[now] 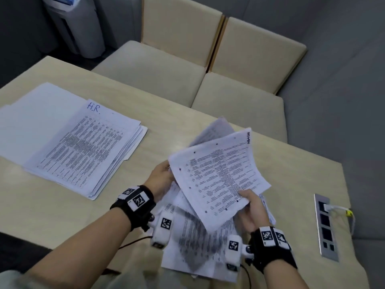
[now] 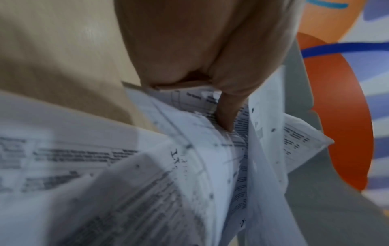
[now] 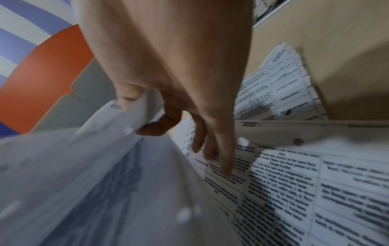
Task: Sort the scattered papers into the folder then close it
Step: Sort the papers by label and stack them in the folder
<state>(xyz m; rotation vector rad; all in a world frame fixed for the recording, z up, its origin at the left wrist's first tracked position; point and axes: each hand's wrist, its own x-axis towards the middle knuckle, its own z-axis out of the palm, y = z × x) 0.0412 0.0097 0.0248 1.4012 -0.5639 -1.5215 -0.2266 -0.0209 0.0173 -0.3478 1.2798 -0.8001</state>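
Observation:
An open white folder lies at the table's left with a stack of printed sheets on it, the top one marked "H.R.". Near the front middle, my left hand grips the left edge of a bunch of printed papers raised off the table. My right hand pinches the near corner of the top sheet between thumb and forefinger. In the right wrist view that pinch shows on a lifted sheet. More loose papers lie under both hands. The left wrist view shows a finger tucked between sheets.
The beige table has a metal socket strip at the right with a white plug and cable in it. Two beige seats stand beyond the far edge. A grey bin stands at the back left.

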